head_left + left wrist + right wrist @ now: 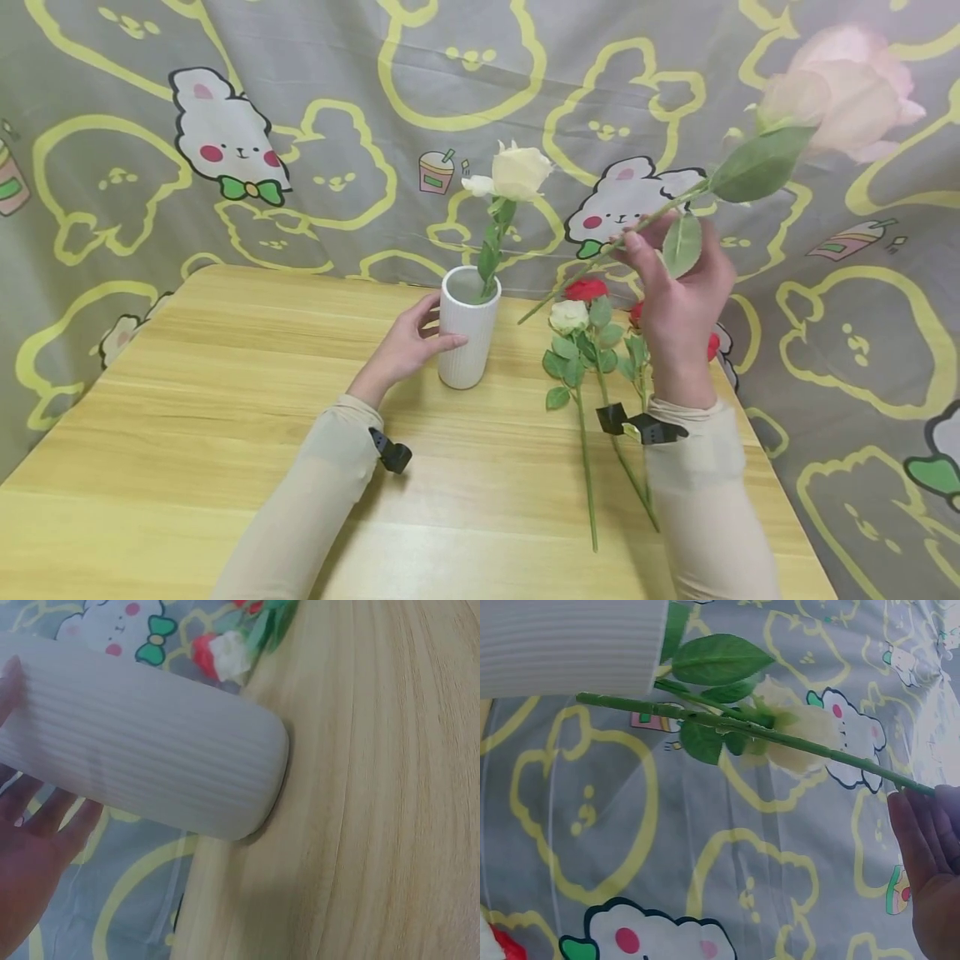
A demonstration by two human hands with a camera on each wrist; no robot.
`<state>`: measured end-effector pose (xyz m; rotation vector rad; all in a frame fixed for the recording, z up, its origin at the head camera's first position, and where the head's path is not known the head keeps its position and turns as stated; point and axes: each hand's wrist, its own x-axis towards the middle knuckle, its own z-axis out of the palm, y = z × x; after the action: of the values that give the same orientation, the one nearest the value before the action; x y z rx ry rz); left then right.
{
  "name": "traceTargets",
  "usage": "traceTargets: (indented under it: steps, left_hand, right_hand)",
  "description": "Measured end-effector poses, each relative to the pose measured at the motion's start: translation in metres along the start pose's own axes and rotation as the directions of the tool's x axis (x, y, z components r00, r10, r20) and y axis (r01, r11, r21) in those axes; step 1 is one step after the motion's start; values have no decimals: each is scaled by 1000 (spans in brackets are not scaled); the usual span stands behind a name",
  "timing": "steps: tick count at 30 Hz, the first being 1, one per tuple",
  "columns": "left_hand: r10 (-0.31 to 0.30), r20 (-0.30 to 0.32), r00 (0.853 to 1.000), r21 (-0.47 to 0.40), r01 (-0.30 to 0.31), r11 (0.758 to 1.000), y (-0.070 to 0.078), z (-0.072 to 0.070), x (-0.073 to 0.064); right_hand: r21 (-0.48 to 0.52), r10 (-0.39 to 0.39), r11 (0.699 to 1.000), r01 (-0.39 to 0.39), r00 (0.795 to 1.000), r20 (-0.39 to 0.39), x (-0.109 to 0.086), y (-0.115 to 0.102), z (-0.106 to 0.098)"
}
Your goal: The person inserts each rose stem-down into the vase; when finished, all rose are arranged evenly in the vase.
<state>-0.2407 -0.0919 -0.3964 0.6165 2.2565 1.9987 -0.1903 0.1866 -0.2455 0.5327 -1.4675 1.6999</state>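
Observation:
A white ribbed vase (467,350) stands upright on the table, and my left hand (397,348) grips its near left side, thumb across the front. In the left wrist view, fingers of this hand (37,851) lie along the vase wall. One cream-white rose (520,172) stands in the vase, leaning right. My right hand (692,292) pinches the stem of a pale pink rose (843,104), raised right of the vase with its bloom up. Its bare stem (780,737) slants down towards the vase; the stem's lower end is outside it.
Several roses lie on the wooden table (225,400) at the right, among them a cream one (568,317) and a red one (587,290); my right forearm partly covers them. A patterned curtain (315,50) hangs right behind the table's far edge.

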Motion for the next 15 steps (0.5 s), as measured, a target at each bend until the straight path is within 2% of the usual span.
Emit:
traceTargets:
  steps: [4,8,15]
  left_hand:
    - [-2,-6,1000,-7,2,1000,-1,0,0]
    - [-6,-9,1000,-14,6,1000,-4,1,0]
    - [-11,-24,1000,-8,11,1000,-3,1,0]
  right_hand:
    - [9,-9,1000,9,1000,-28,5,-6,7]
    - [32,-60,998,62,997,-56,6,-18,15]
    - [129,-81,986,101,985,-154,11,-23,22]
